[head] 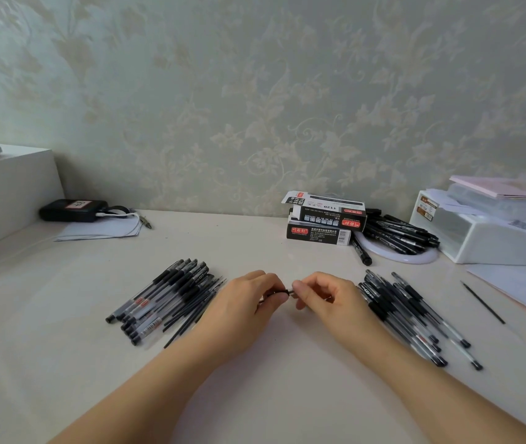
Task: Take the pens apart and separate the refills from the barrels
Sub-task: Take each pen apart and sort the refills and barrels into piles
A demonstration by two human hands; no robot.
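Both hands meet at the table's middle around one black pen (pixel 282 292). My left hand (pixel 249 299) grips its barrel, mostly hidden in the fingers. My right hand (pixel 322 294) pinches the pen's tip end between thumb and forefinger. Left of my hands lies a pile of clear barrels (pixel 156 299) with black grips, and thin black refills (pixel 201 302) lie beside them. To the right lies a heap of whole pens (pixel 412 315). A single black refill (pixel 482 302) lies alone further right.
Two stacked black pen boxes (pixel 324 224) stand at the back, with black markers (pixel 399 232) on a white round plate beside them. White storage boxes (pixel 492 232) and papers (pixel 524 290) fill the right. A black device (pixel 72 210) with cable lies back left.
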